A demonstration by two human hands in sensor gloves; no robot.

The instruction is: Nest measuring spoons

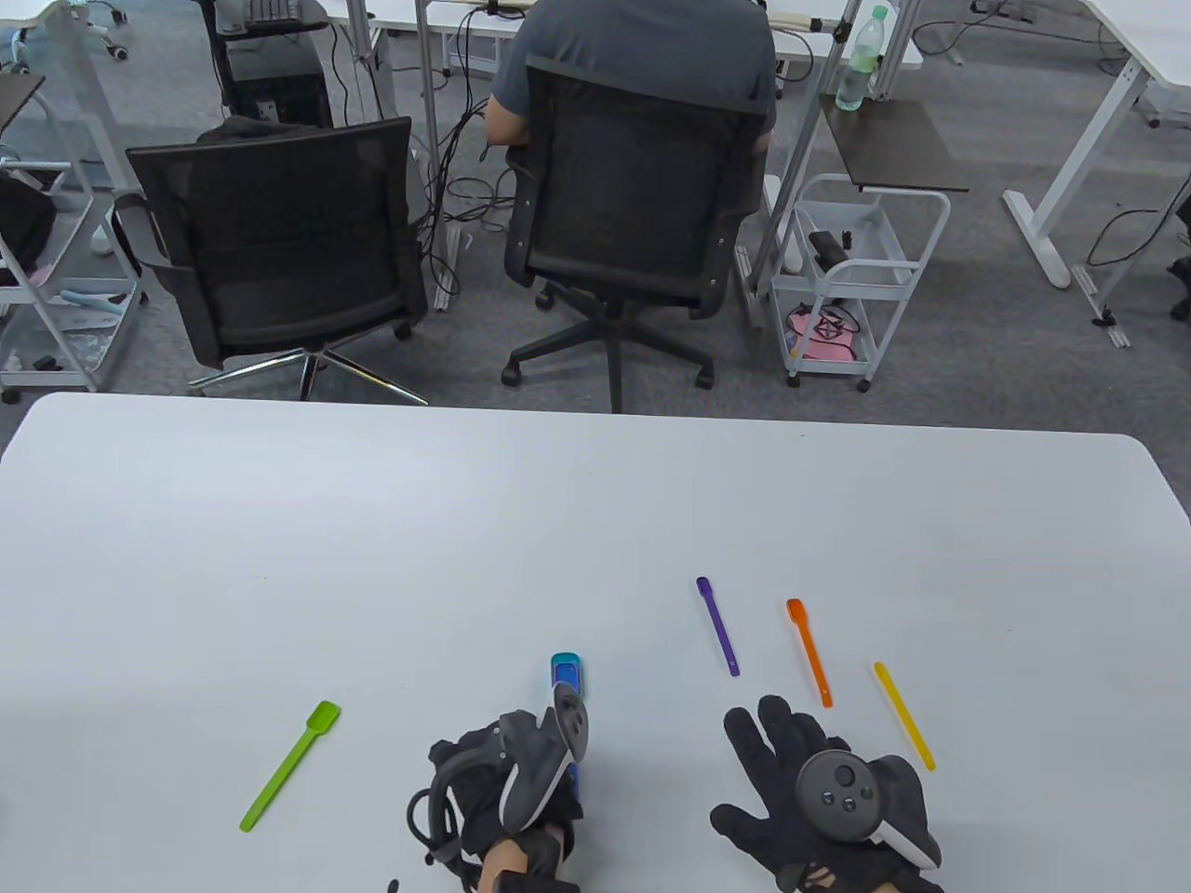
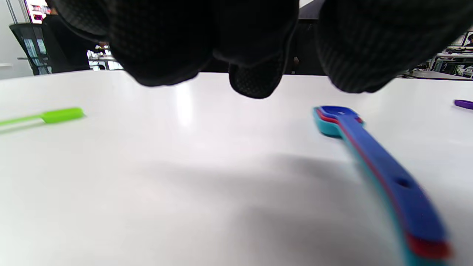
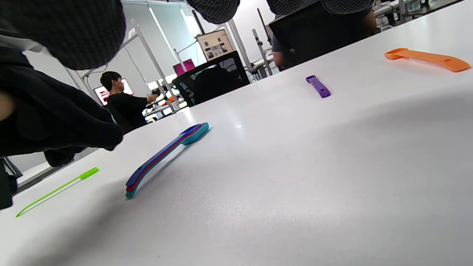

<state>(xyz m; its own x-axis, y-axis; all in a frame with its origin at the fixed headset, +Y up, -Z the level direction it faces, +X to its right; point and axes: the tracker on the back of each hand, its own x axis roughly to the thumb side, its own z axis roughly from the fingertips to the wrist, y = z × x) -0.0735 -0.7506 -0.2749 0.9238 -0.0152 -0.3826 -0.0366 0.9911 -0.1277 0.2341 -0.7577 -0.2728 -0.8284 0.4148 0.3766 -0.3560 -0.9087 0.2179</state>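
Observation:
A nested stack of a teal, a red and a blue spoon (image 1: 567, 670) lies on the white table (image 1: 372, 558), its handle partly hidden under my left hand's tracker. It also shows in the left wrist view (image 2: 373, 155) and the right wrist view (image 3: 166, 147). My left hand (image 1: 484, 772) hovers just left of the handle and holds nothing; its fingertips (image 2: 251, 77) hang above the table. My right hand (image 1: 772, 744) is spread, palm down and empty, below the purple spoon (image 1: 717, 625), the orange spoon (image 1: 809, 651) and the yellow spoon (image 1: 903, 714). A green spoon (image 1: 290, 765) lies at the left.
Beyond the table's far edge stand two black office chairs (image 1: 279, 233), one with a seated person (image 1: 642, 46), and a white cart (image 1: 851, 279).

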